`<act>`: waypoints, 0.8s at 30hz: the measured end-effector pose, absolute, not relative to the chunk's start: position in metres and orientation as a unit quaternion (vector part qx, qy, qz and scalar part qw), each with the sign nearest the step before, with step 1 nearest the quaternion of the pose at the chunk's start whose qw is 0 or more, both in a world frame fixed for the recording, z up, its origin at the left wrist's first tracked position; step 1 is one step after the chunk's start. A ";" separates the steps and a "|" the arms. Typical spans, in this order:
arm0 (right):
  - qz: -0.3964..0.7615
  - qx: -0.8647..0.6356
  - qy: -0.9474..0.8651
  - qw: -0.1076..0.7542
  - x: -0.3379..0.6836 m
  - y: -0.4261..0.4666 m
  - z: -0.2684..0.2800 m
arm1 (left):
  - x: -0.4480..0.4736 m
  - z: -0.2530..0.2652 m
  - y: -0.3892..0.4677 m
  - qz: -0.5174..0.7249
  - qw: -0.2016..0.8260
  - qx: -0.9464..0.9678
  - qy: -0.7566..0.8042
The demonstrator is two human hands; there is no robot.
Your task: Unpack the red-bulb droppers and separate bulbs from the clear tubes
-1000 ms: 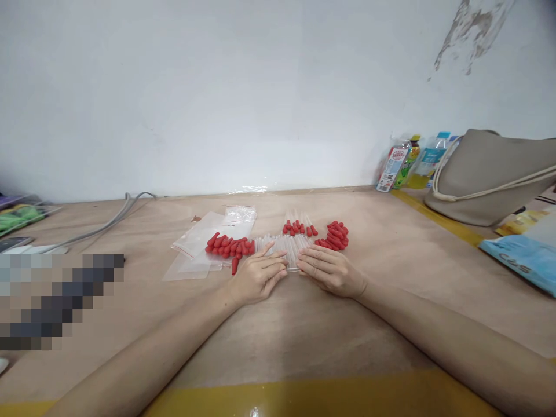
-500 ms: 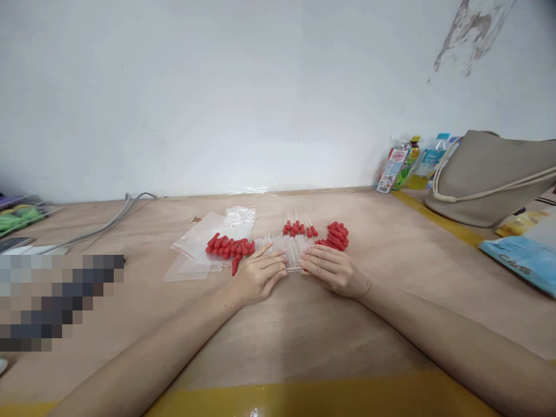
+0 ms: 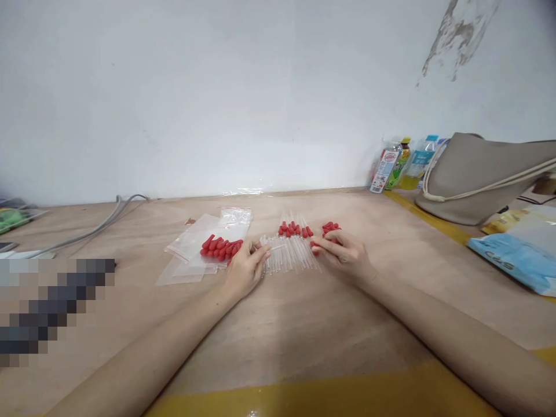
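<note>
My left hand (image 3: 245, 269) pinches a clear dropper tube (image 3: 278, 248), which sticks out to the right above a row of similar clear tubes (image 3: 291, 258) on the table. Between the thumb and fingers of my right hand (image 3: 350, 258) is a red rubber bulb (image 3: 314, 245). A heap of red bulbs (image 3: 219, 249) lies left of my left hand, partly on plastic bags. A smaller pile of red bulbs (image 3: 330, 227) sits just behind my right hand, which partly covers it. Behind the row lie several tubes with red bulbs on their ends (image 3: 295, 229).
Clear zip bags (image 3: 186, 249) lie at the left. A grey cable (image 3: 108, 223) runs along the left back. Bottles (image 3: 419, 165), a carton (image 3: 386, 171), a grey bag (image 3: 482, 179) and a blue packet (image 3: 508, 260) are at the right. Yellow tape (image 3: 304, 394) edges the table's front.
Both hands have come off the row of tubes, where they lay flat on its two sides. The left has picked up a tube, the right a red bulb. The view has shifted slightly.
</note>
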State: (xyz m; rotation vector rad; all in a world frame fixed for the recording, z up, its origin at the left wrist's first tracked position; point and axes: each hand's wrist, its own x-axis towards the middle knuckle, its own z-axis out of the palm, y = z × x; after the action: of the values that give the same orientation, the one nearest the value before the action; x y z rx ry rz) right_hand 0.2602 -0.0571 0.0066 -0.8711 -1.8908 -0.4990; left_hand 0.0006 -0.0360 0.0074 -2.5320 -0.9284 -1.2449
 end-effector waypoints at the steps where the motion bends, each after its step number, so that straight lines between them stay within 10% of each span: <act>1: -0.184 -0.378 -0.765 0.488 0.263 -0.056 0.008 | 0.002 0.008 -0.035 -0.415 0.086 -0.847 -0.320; 24: 0.032 -0.583 -0.654 0.481 0.307 -0.035 0.028 | 0.059 0.018 -0.030 -0.285 0.062 -0.920 -0.260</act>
State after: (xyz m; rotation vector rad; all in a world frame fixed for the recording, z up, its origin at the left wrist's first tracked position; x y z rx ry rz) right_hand 0.3075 -0.0349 0.0285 -1.4218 -1.5953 0.0771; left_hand 0.0587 -0.0302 0.0185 -2.7822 -0.7859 -0.8621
